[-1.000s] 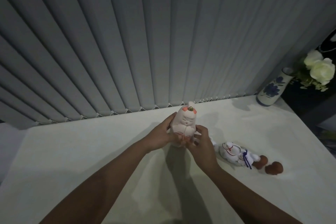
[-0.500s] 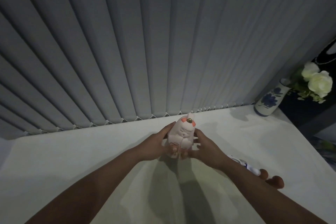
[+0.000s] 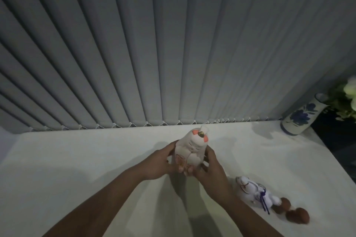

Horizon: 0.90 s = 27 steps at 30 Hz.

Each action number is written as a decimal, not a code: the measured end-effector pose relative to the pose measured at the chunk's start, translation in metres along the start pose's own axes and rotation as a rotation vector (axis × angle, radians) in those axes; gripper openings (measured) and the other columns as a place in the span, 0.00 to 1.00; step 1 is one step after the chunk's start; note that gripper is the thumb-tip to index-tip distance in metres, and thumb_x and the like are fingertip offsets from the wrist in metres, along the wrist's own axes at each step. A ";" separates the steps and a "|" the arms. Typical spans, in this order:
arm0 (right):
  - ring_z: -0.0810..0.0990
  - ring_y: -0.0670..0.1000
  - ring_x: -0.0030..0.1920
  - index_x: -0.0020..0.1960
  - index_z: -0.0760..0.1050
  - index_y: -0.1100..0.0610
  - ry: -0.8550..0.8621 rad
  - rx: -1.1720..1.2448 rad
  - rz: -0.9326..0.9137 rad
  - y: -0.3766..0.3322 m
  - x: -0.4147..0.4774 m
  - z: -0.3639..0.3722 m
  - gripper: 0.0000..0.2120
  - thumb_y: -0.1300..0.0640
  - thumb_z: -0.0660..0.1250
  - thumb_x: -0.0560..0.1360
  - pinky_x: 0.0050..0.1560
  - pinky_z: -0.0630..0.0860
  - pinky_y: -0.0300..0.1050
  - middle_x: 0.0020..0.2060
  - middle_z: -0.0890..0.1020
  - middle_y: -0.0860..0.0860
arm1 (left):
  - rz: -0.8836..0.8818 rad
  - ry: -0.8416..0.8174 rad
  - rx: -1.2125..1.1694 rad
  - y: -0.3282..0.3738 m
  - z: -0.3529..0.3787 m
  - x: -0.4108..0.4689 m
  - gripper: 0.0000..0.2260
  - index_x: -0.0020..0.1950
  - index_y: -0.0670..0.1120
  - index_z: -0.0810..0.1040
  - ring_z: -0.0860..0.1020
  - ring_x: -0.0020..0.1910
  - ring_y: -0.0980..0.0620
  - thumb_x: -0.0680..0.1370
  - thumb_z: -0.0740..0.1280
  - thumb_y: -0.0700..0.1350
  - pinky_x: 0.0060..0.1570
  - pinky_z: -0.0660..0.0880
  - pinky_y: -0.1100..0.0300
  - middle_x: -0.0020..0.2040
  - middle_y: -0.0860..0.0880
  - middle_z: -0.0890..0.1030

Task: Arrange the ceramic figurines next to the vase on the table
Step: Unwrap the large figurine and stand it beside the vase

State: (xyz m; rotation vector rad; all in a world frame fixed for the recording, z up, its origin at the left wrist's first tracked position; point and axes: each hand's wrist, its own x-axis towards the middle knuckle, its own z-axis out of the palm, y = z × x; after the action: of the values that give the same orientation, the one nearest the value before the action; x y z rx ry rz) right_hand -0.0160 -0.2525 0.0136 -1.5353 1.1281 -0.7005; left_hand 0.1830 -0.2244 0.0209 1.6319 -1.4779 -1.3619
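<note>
A white ceramic figurine with orange patches on its head is held upright above the white table, near the middle. My left hand grips its left side and my right hand grips its right side and base. A second white figurine with a blue cord lies on its side on the table to the right of my right forearm. The white vase with blue flowers painted on it stands at the table's far right corner, well apart from both figurines.
Grey vertical blinds hang along the table's back edge. Two small brown round pieces lie by the lying figurine. White flowers show at the right edge, above a dark drop beside the table.
The view has tilted and the held figurine has shifted slightly in my hands. The lying figurine, partly hidden by my right forearm before, is in full view again.
</note>
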 end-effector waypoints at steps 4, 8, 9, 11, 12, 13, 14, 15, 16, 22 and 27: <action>0.79 0.38 0.56 0.68 0.66 0.53 0.029 0.056 0.001 -0.004 -0.004 0.006 0.29 0.72 0.66 0.72 0.50 0.75 0.30 0.60 0.79 0.47 | 0.030 0.053 -0.064 0.005 0.002 -0.003 0.35 0.69 0.62 0.66 0.75 0.63 0.59 0.68 0.76 0.43 0.63 0.74 0.46 0.62 0.57 0.78; 0.78 0.35 0.54 0.68 0.66 0.51 0.064 0.088 -0.041 -0.020 -0.004 0.004 0.29 0.73 0.66 0.72 0.48 0.74 0.27 0.58 0.80 0.41 | 0.098 0.074 -0.102 0.023 -0.001 -0.006 0.33 0.67 0.62 0.68 0.76 0.63 0.54 0.69 0.75 0.38 0.62 0.75 0.45 0.62 0.56 0.79; 0.78 0.34 0.54 0.67 0.66 0.49 0.073 0.090 -0.056 -0.025 -0.003 0.002 0.30 0.72 0.66 0.73 0.48 0.74 0.26 0.56 0.80 0.37 | 0.119 0.075 -0.102 0.030 -0.003 -0.007 0.33 0.67 0.62 0.68 0.76 0.63 0.54 0.69 0.75 0.38 0.62 0.75 0.46 0.62 0.57 0.79; 0.77 0.34 0.57 0.69 0.64 0.45 0.089 0.082 -0.079 -0.034 -0.002 -0.003 0.31 0.69 0.67 0.73 0.50 0.73 0.26 0.57 0.78 0.31 | 0.160 0.080 -0.093 0.044 -0.007 -0.006 0.33 0.66 0.65 0.67 0.76 0.62 0.58 0.70 0.75 0.39 0.63 0.75 0.49 0.62 0.60 0.78; 0.76 0.34 0.59 0.70 0.63 0.43 0.100 0.090 -0.085 -0.038 -0.002 -0.006 0.31 0.67 0.67 0.74 0.52 0.73 0.27 0.58 0.77 0.29 | 0.182 0.083 -0.086 0.053 -0.008 -0.005 0.32 0.66 0.65 0.67 0.75 0.62 0.59 0.70 0.75 0.40 0.63 0.75 0.51 0.62 0.61 0.78; 0.75 0.34 0.60 0.70 0.62 0.42 0.112 0.096 -0.091 -0.041 -0.002 -0.011 0.32 0.66 0.68 0.74 0.53 0.73 0.27 0.59 0.76 0.29 | 0.205 0.085 -0.078 0.061 -0.008 -0.004 0.32 0.67 0.65 0.67 0.75 0.62 0.59 0.70 0.75 0.41 0.63 0.75 0.51 0.62 0.60 0.78; 0.75 0.33 0.60 0.70 0.62 0.41 0.129 0.095 -0.102 -0.046 -0.002 -0.017 0.32 0.65 0.68 0.75 0.52 0.73 0.26 0.59 0.76 0.28 | 0.232 0.084 -0.065 0.070 -0.007 -0.003 0.32 0.68 0.64 0.66 0.75 0.62 0.58 0.71 0.75 0.42 0.63 0.75 0.51 0.62 0.60 0.77; 0.75 0.33 0.60 0.70 0.61 0.40 0.145 0.094 -0.115 -0.052 -0.003 -0.024 0.31 0.63 0.68 0.75 0.51 0.73 0.26 0.59 0.75 0.28 | 0.259 0.083 -0.052 0.080 -0.006 -0.001 0.31 0.68 0.63 0.66 0.74 0.63 0.58 0.71 0.74 0.42 0.62 0.75 0.52 0.62 0.59 0.77; 0.74 0.32 0.60 0.71 0.61 0.41 0.158 0.094 -0.127 -0.057 -0.004 -0.031 0.31 0.62 0.68 0.75 0.50 0.73 0.25 0.60 0.75 0.29 | 0.280 0.081 -0.044 0.088 -0.004 0.002 0.31 0.67 0.64 0.65 0.74 0.63 0.58 0.72 0.74 0.43 0.62 0.75 0.53 0.62 0.60 0.77; 0.72 0.35 0.64 0.71 0.59 0.42 0.212 0.063 -0.206 -0.071 -0.002 -0.084 0.31 0.65 0.65 0.76 0.54 0.73 0.28 0.67 0.71 0.37 | 0.357 0.088 -0.049 0.129 0.027 0.028 0.30 0.67 0.63 0.66 0.76 0.57 0.63 0.71 0.74 0.42 0.56 0.77 0.62 0.59 0.60 0.79; 0.72 0.29 0.59 0.65 0.62 0.40 0.254 0.047 -0.243 -0.069 -0.008 -0.124 0.32 0.72 0.61 0.75 0.51 0.72 0.25 0.61 0.72 0.35 | 0.350 0.081 -0.064 0.147 0.066 0.053 0.31 0.69 0.60 0.65 0.75 0.59 0.64 0.71 0.74 0.42 0.54 0.78 0.63 0.61 0.57 0.78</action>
State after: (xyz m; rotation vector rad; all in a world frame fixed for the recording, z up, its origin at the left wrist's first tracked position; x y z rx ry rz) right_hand -0.1073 -0.2946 0.1141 -1.5905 1.1100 -1.1042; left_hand 0.0590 -0.2958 0.1124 1.2973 -1.5660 -1.1228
